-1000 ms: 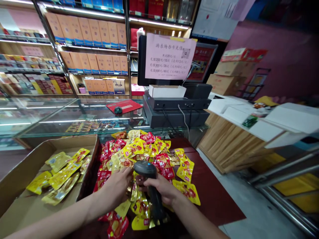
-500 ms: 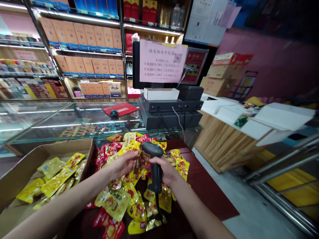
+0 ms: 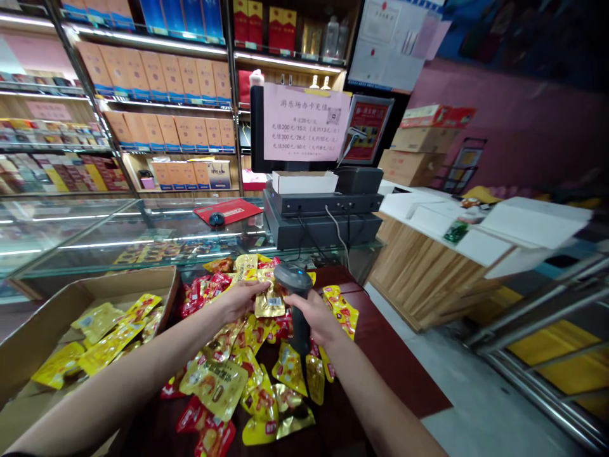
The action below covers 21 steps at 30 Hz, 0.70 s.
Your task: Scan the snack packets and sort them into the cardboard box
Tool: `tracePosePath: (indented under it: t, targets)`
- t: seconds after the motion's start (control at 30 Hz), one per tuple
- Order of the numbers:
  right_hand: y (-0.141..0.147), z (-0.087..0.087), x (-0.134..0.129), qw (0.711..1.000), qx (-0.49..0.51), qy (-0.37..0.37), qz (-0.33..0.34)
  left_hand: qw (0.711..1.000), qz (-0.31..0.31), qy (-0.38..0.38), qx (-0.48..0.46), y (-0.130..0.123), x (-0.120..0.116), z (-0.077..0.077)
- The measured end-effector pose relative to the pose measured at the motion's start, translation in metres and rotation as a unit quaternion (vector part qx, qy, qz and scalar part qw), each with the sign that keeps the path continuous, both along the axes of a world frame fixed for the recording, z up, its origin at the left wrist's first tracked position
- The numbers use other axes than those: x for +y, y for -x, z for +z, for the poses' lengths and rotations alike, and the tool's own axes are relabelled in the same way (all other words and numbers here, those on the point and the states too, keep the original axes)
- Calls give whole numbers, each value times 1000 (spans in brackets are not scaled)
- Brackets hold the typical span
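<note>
My left hand (image 3: pixel 242 299) is closed on the edge of a gold snack packet (image 3: pixel 270 299), whose barcode label faces me. My right hand (image 3: pixel 318 316) grips the handle of a black barcode scanner (image 3: pixel 299 320); its head is beside the packet, and its cable hangs down over the pile. Under and around both hands, yellow, red and gold snack packets (image 3: pixel 214 387) lie heaped on a dark red tabletop (image 3: pixel 385 355). On the left, an open cardboard box (image 3: pixel 164 285) holds several yellow packets.
Behind the pile, a glass counter (image 3: pixel 104 235) carries a red mat (image 3: pixel 228 211) with a mouse and a black register (image 3: pixel 323 225) with a screen. A wood-sided counter (image 3: pixel 413 273) stands to the right, with metal rails (image 3: pixel 533 355) nearer. Stocked shelves fill the back.
The gold packet has turned and come up into clear view in my left hand, showing its barcode. The scanner in my right hand has tilted, its head slightly farther right.
</note>
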State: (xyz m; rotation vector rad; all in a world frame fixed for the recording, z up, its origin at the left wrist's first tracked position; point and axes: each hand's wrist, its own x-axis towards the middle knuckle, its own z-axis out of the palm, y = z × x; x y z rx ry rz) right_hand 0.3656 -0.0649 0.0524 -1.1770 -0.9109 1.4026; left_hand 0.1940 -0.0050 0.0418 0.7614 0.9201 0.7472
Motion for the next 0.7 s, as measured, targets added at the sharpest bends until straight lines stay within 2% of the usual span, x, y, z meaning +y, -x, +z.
tracePosePath:
  t: [0.17,0.33,0.47,0.7]
  targets:
    - [1,-3,-10,995,-71,-70,2,996,76,1,56,4,20,-2]
    - [4,-11,-16,996,-67,5,54,996,55,-28,66,10,42,16]
    - [5,-11,-17,994,-87,-1,64,996,45,-47,62,10,54,28]
    - [4,-7,-16,990,-117,-17,72,994,47,-58,75,4,54,27]
